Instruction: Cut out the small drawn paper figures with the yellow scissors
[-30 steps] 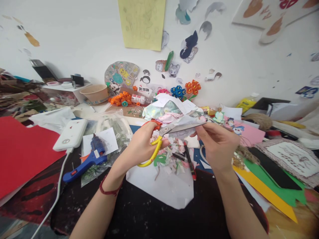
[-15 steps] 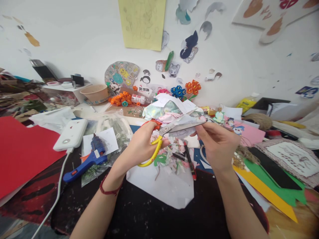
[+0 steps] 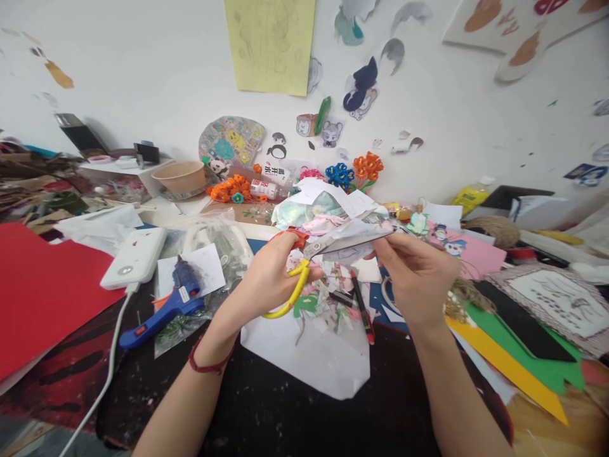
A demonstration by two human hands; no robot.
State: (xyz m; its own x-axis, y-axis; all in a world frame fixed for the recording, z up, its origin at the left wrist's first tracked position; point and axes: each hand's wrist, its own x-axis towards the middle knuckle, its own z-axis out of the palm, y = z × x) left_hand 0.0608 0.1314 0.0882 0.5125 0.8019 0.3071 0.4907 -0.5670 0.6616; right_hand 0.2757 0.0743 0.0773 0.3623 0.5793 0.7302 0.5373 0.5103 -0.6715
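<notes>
My left hand [image 3: 278,273] is wrapped round the handles of a pair of scissors [image 3: 301,289], one loop yellow and the other red-orange. Their metal blades point right, slightly parted, against a small piece of paper [image 3: 351,252] with drawn lines. My right hand [image 3: 413,273] pinches that paper near the blade tips; its fingertips are partly hidden. Below the blades, coloured paper scraps [image 3: 330,295] lie heaped on a white sheet [image 3: 309,355]. A dark pen [image 3: 362,308] with a red end rests on the scraps' right side.
At left lie a blue glue gun [image 3: 164,314], a white power strip [image 3: 134,257] with its cable, and red card [image 3: 45,289]. Crumpled cloth and paper [image 3: 316,209] rise behind the scissors. Green card [image 3: 518,349] and yellow card [image 3: 514,371] are at right.
Almost nothing differs. Both hands, the scissors and the paper stay in nearly the same place; the view has shifted very slightly.
</notes>
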